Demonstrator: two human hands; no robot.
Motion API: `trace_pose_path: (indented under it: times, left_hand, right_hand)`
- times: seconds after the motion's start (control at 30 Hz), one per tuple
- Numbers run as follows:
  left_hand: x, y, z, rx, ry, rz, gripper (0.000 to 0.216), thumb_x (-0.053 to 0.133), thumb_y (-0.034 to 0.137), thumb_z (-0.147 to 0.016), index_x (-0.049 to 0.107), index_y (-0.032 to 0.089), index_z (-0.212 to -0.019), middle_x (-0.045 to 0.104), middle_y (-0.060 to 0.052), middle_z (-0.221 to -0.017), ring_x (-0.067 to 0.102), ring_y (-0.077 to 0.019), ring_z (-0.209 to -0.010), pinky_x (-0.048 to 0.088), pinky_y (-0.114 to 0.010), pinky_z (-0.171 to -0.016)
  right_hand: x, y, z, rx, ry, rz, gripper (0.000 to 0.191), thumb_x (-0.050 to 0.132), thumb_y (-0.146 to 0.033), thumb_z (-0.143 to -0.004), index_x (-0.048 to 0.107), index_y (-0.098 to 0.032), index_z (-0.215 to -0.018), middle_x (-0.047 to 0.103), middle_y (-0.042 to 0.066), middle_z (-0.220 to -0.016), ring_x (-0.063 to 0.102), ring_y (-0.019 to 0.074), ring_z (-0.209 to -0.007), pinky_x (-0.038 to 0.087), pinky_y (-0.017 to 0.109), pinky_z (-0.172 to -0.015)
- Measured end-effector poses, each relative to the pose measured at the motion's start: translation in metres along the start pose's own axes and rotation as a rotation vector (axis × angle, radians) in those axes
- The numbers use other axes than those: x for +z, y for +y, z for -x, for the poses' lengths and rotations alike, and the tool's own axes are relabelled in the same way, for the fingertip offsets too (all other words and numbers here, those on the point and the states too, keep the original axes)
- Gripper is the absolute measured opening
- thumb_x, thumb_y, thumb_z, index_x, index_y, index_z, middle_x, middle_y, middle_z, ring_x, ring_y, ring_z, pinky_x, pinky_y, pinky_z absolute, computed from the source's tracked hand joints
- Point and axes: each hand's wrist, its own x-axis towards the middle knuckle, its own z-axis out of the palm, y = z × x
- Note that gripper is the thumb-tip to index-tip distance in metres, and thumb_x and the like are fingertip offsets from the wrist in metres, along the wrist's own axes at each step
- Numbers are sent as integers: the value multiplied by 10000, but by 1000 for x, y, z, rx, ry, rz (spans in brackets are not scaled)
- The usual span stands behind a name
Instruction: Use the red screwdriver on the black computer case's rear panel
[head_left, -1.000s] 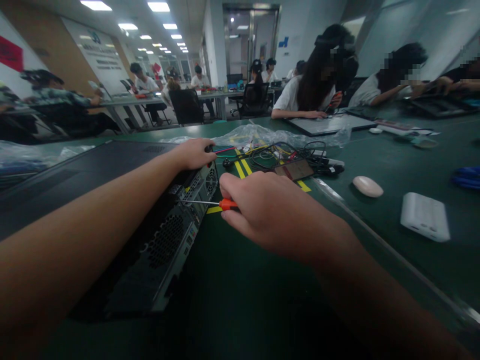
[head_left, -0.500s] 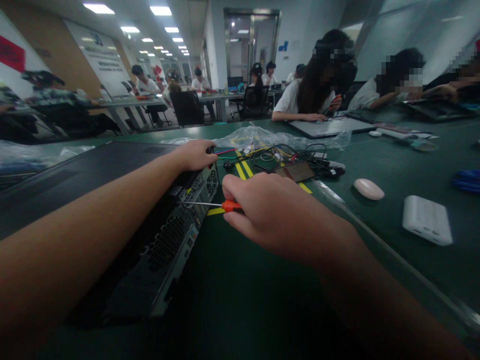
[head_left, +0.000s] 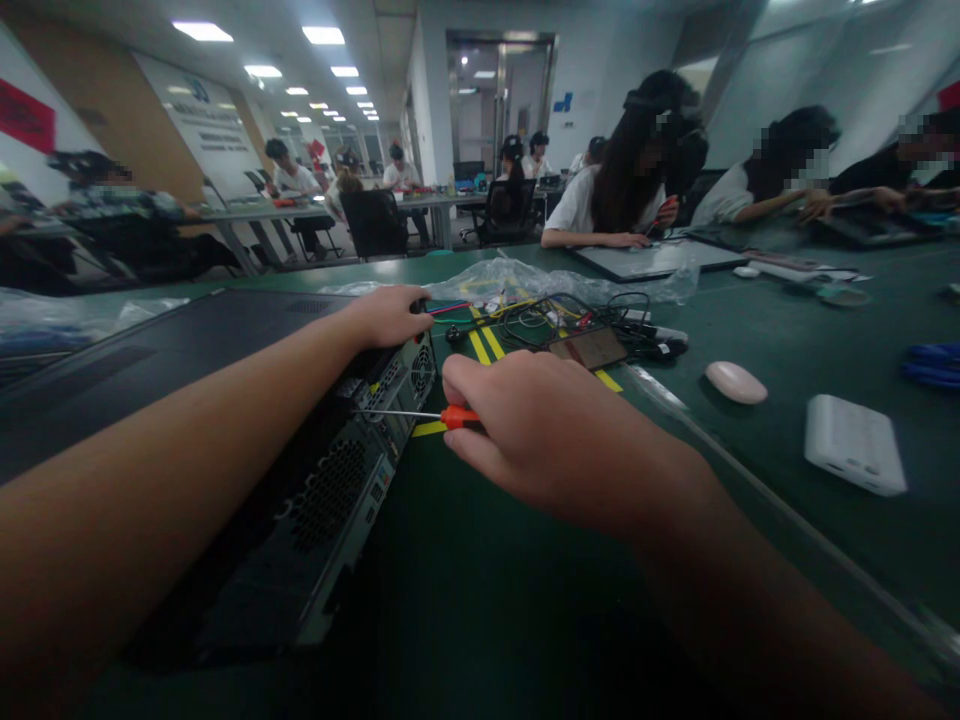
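Observation:
A black computer case (head_left: 172, 340) lies on its side on the green table, its metal rear panel facing right. My left hand (head_left: 386, 315) is closed over the far rear corner of the case, holding it, and that forearm stretches across the top and rear edge. In my right hand (head_left: 525, 430), closed around its handle, is a screwdriver (head_left: 459, 417) with an orange and black grip. Its thin shaft points left, and the tip meets the rear panel near the expansion slots; the exact contact point is too dark to make out.
Beyond my right hand are tangled cables (head_left: 555, 315), a brown flat block (head_left: 589, 348) and clear plastic wrap (head_left: 495, 275). A pinkish mouse (head_left: 736, 382), a white box-shaped device (head_left: 855, 445) and a blue cable bundle (head_left: 934, 365) lie rightward. A co-worker (head_left: 630, 190) sits across the table.
The view has shifted slightly. Both hands keep their places at the case, and the screwdriver tip stays against the rear panel.

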Motion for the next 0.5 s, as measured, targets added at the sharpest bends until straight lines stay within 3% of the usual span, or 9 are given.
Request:
trace_pose_path:
  times: [0.3,0.5]
  left_hand:
    - [0,-1,1,14,5,-2,790,475,501,-973,611,188,-1685,703,-107,-1653,659,-300,-1501,483,-326,-1246]
    - [1,-1,1,27,-3,-6,809,457,485,-984,588,107,-1688,675,-183,-1669,644,-346,-1520,478,-382,-1263]
  right_hand:
    - [-2,0,0,20,-18,2,206,602,-306,-1083,738,-183,-1178,802,79,-949,631,215,-763,291,352,-677]
    - [-1,1,-1,13,-12,-3,168,605,-311,-1082,725,-194,-1076,760,53,-874,554,196,-706,272,351,-668]
